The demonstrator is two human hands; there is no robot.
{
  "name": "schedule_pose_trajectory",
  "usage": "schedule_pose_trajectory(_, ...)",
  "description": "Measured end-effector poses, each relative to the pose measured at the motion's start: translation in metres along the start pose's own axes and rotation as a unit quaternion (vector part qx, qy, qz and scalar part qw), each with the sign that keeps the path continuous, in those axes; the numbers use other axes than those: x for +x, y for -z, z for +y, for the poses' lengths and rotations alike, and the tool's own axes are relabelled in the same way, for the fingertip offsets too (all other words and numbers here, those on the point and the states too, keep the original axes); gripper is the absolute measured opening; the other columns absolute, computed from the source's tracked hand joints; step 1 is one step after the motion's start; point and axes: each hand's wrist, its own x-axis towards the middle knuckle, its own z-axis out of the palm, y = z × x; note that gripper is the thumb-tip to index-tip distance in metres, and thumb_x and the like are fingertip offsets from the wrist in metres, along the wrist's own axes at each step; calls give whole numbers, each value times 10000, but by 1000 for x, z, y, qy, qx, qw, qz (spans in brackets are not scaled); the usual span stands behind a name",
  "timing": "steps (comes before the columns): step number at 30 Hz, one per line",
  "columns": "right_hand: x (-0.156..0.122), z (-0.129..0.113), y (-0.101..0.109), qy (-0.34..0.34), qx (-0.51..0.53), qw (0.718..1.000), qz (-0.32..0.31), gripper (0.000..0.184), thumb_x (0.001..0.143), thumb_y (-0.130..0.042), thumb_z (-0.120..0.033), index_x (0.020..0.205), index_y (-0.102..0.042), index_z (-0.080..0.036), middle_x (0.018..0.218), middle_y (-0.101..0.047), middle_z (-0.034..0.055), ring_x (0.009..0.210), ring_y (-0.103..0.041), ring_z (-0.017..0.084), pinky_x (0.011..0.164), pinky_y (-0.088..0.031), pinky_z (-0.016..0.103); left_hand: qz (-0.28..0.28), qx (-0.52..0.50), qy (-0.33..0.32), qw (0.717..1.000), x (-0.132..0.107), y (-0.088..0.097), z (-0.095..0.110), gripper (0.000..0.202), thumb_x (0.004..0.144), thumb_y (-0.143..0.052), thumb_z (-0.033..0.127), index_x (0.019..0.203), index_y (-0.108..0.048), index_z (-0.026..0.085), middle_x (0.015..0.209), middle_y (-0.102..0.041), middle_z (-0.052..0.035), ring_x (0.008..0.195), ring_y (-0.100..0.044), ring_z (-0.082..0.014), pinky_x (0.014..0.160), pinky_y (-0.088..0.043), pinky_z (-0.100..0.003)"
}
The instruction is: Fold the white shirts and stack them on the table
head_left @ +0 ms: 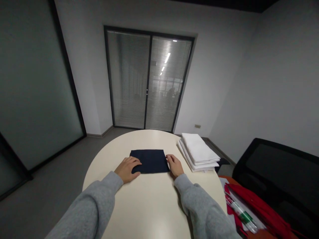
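Observation:
A dark navy folded cloth (151,161) lies flat as a neat rectangle on the round cream table (149,205). My left hand (128,169) rests on its left end, with the fingers stretched over the fabric and the thumb apart near the front edge. At the opposite end, my right hand (175,165) has its fingers curled together at the cloth's right edge; its fingertips are partly hidden. A stack of folded white cloths (198,151) sits to the right of that hand.
A black mesh chair (276,179) stands at the right. Beside the table, red fabric (259,202) and a clear plastic bottle with a green label (243,215) lie on an orange surface. Beyond are glass doors with blinds (147,79).

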Motion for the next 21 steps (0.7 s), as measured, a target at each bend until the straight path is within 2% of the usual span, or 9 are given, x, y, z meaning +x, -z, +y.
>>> schedule_pose_trajectory(3,1,1,0,-7,29,1000,-9,450,906,-510,-603,1013,-707,-213,1012,-748,73,889,-678,244,921,-505,414,16,-13,8,1000,2,-2,-3,306,925,-612,392,1156,-751,249,1178,-750,-90,1112,-661,-290,1015,-473,-463)
schedule_pose_trajectory(6,0,-4,3,12,65,997,-45,408,865,-575,-564,1028,-713,-216,1063,-751,74,1022,-669,263,991,-481,414,49,-48,37,997,2,-7,-8,322,974,-542,432,1133,-761,259,1158,-770,-74,1090,-690,-273,1016,-489,-436)
schedule_pose_trajectory(9,-5,-14,8,40,104,989,-95,405,823,-598,-498,1093,-719,-221,1140,-744,71,1133,-649,279,1031,-465,419,113,-124,98,981,2,-8,-10,344,959,-549,478,1100,-770,255,1148,-779,-63,1073,-710,-261,1010,-509,-408)
schedule_pose_trajectory(13,-11,-27,10,92,74,986,-120,506,761,-670,-403,1246,-685,-259,1294,-683,67,1248,-580,295,1094,-410,460,201,-236,177,934,3,3,-7,353,880,-637,528,968,-775,216,997,-796,-63,973,-727,-262,937,-542,-395)
schedule_pose_trajectory(16,-15,-36,5,107,12,992,-71,389,766,-698,-387,1127,-720,-244,1215,-699,80,1195,-588,289,1096,-402,454,218,-311,194,905,3,11,-2,382,803,-722,559,894,-755,190,914,-788,-67,906,-733,-260,881,-557,-379)
schedule_pose_trajectory(18,-16,-43,0,108,14,993,-47,283,830,-664,-410,1034,-721,-222,1100,-720,78,1094,-620,275,1045,-442,437,210,-370,208,881,3,14,1,435,764,-765,580,921,-740,176,880,-785,-70,858,-739,-256,824,-569,-363)
schedule_pose_trajectory(21,-18,-57,-5,102,85,990,-40,291,904,-628,-460,1042,-695,-213,1037,-729,57,1013,-641,256,958,-496,391,198,-469,248,825,3,17,2,591,748,-781,617,1108,-698,155,810,-774,-60,750,-742,-250,709,-582,-352)
